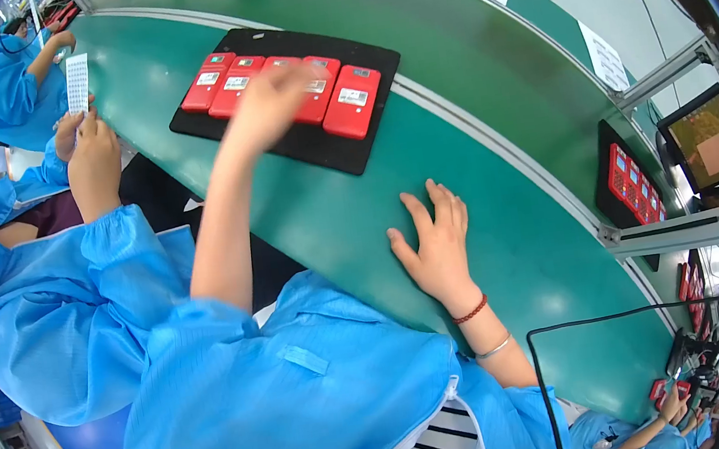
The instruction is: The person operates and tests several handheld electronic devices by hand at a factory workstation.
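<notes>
My left hand (271, 104) is over the row of red devices on a black mat (337, 158). Its fingers are smeared by motion, so whether they touch or grip anything does not show. The devices are flat, red and rectangular, each with a small dark window and a white label; a red device (353, 103) at the row's right end is in full view, while my hand partly covers the middle ones. Nearer to me, my right hand (437, 246) rests on the green bench (325, 238), fingers spread and holding nothing. A red bracelet and a silver bangle circle that wrist.
Close on my left, a co-worker in blue holds a white sheet of labels (77, 83). A metal rail (494, 139) runs along the bench. To the right stand another mat with red devices (634, 184) and a monitor (703, 141). A black cable (604, 319) crosses the lower right.
</notes>
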A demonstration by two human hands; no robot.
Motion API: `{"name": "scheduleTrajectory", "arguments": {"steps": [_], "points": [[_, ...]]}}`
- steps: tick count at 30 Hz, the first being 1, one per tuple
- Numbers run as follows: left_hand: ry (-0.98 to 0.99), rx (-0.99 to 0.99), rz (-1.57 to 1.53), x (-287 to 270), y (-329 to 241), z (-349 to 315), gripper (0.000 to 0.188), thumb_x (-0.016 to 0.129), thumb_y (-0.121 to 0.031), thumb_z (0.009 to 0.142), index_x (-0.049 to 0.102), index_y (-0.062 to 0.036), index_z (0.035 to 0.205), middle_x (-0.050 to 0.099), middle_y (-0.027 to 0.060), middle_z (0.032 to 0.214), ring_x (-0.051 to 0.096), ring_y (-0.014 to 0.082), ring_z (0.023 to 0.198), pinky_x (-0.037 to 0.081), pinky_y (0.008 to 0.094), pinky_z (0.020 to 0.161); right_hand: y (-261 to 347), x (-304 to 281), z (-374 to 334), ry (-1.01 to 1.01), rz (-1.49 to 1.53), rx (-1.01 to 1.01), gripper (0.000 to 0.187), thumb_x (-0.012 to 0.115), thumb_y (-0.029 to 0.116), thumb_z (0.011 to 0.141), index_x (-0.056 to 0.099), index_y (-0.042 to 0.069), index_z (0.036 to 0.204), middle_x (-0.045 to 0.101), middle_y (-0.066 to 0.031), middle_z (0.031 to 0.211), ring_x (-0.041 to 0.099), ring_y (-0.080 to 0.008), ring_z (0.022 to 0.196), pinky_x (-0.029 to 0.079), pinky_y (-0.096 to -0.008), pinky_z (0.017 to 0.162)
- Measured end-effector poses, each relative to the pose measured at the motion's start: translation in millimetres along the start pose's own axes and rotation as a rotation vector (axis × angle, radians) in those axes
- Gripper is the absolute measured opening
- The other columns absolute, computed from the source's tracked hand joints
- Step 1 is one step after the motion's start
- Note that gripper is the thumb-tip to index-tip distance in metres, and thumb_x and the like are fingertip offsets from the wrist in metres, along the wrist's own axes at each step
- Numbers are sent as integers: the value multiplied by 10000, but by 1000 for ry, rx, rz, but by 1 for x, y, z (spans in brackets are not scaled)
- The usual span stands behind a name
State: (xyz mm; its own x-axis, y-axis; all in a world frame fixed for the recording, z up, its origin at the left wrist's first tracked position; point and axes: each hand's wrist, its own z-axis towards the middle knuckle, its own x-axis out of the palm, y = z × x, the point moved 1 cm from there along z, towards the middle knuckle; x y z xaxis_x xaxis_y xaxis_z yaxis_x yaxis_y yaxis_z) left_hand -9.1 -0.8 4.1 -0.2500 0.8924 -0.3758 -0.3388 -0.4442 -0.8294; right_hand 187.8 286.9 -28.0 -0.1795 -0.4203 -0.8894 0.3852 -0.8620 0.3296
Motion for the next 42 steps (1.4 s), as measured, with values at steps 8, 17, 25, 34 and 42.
{"name": "scheduleTrajectory", "arguments": {"steps": [8,17,25,34,42], "points": [[-106,-660,853,-37,93,78,729,566,-649,819,633,-75,1264,476,248,1406,517,398,1257,423,456,1044,-28,-23,-1,-192,274,147,358,691,163,843,629,60,1179,607,-174,1235,556,-354,1153,442,-434,978],[630,-100,419,98,-89,-80,897,711,-579,792,452,22,1405,424,302,1345,506,425,1224,456,449,1003,-90,-53,-71,-306,-366,783,679,689,396,884,482,-68,1335,497,-263,1355,434,-433,1234,339,-486,1067],[720,355,276,79,-81,-121,995,834,-470,700,370,-54,1475,206,326,1531,263,481,1411,258,528,1156,-96,-46,-70,-512,-115,987,652,680,356,892,469,-45,1361,485,-258,1364,398,-403,1273,323,-497,1078],[494,61,-135,66,-56,-123,279,682,-176,873,692,7,1084,681,163,846,649,273,771,515,344,764,22,-32,-6,-119,-55,289,666,797,320,752,553,73,1320,414,-213,1448,403,-410,1315,327,-505,1085],[383,-112,-179,70,-66,-112,460,761,-160,797,634,-4,1211,617,136,1136,618,178,809,521,296,733,0,-36,-9,-399,704,602,295,625,25,894,640,-5,1187,675,-168,1097,681,-277,940,536,-330,816]]}}
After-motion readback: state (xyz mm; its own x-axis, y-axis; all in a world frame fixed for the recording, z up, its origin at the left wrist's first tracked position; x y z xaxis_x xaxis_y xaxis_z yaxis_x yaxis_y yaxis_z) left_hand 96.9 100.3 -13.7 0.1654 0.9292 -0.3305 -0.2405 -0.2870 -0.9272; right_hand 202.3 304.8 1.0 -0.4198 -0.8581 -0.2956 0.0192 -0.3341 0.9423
